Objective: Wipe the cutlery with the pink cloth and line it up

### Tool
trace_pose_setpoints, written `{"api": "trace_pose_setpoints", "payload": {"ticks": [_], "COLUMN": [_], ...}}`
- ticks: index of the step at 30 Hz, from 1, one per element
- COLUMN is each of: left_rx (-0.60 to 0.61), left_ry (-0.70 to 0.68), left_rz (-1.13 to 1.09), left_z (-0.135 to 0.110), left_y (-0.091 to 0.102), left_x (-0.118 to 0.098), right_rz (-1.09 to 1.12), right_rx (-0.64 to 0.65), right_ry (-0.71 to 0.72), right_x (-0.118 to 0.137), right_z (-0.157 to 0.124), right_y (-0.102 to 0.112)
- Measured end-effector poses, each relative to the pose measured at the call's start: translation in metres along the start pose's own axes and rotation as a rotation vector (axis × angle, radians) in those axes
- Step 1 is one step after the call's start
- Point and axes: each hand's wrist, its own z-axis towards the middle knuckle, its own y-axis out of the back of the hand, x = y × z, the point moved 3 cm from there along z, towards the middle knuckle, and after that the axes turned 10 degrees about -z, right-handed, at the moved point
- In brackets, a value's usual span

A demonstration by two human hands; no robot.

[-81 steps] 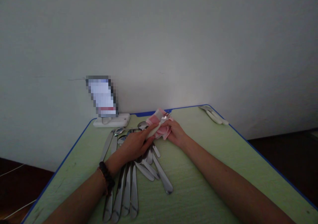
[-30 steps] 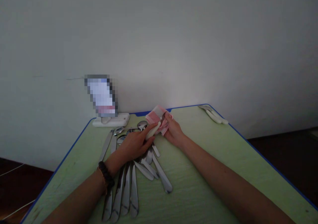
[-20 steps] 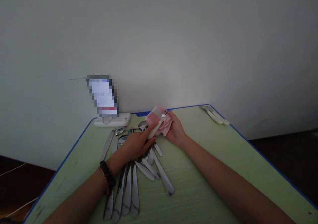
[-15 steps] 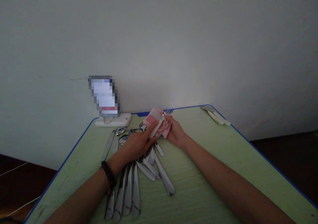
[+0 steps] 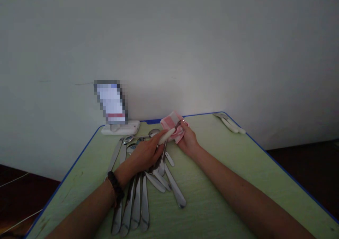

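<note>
My left hand (image 5: 144,153) grips the white handle of a fork (image 5: 166,135) over a pile of steel cutlery. My right hand (image 5: 188,139) is closed on a pink checked cloth (image 5: 169,123) wrapped around the fork's metal end, near the far edge of the green table (image 5: 225,161). A dark bead bracelet (image 5: 115,190) sits on my left wrist.
Several steel knives and spoons (image 5: 140,196) lie fanned out below my left hand. Two white-handled utensils (image 5: 230,124) rest at the far right corner. A phone on a white stand (image 5: 116,126) leans against the wall at the back left.
The cloth has shifted a little along the fork's metal end, now bunched further right. Both hands stay in the same place.
</note>
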Motion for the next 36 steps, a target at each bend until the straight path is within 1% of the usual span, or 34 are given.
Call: {"api": "trace_pose_setpoints", "payload": {"ticks": [2,5,11,15,20,23,26,29,32,36], "left_rx": [-0.016,-0.020,0.000,-0.016,-0.013,-0.002,0.057,0.103,0.109,0.106], "left_ry": [0.007,0.016,0.058,0.052,0.059,0.083,0.116,0.115,0.110,0.114], "left_rz": [-0.023,-0.039,-0.063,-0.079,-0.106,-0.095,0.009,0.096,0.130,0.142], "left_z": [0.000,0.000,0.000,0.000,0.000,0.001,0.003,0.004,0.004,0.003], "left_y": [0.000,0.000,-0.001,0.000,0.001,0.000,-0.002,-0.003,-0.003,-0.003], "left_x": [0.001,0.001,0.004,0.002,0.000,0.002,0.004,0.003,0.003,0.002], "right_rz": [0.002,-0.019,-0.185,-0.185,-0.091,-0.082,-0.110,-0.165,-0.225,-0.254], "right_rx": [-0.004,0.030,0.176,0.143,0.043,0.033,0.086,0.197,0.289,0.323], "right_ry": [0.012,-0.006,-0.103,-0.132,-0.078,-0.096,-0.129,-0.125,-0.105,-0.105], "right_x": [-0.001,-0.002,-0.003,-0.003,-0.003,-0.003,-0.003,-0.003,-0.003,-0.003], "right_z": [0.001,0.001,-0.008,-0.009,-0.004,-0.001,-0.002,-0.006,-0.011,-0.015], "right_y": [0.003,0.004,-0.001,-0.002,0.002,0.004,0.002,-0.002,-0.006,-0.006]}}
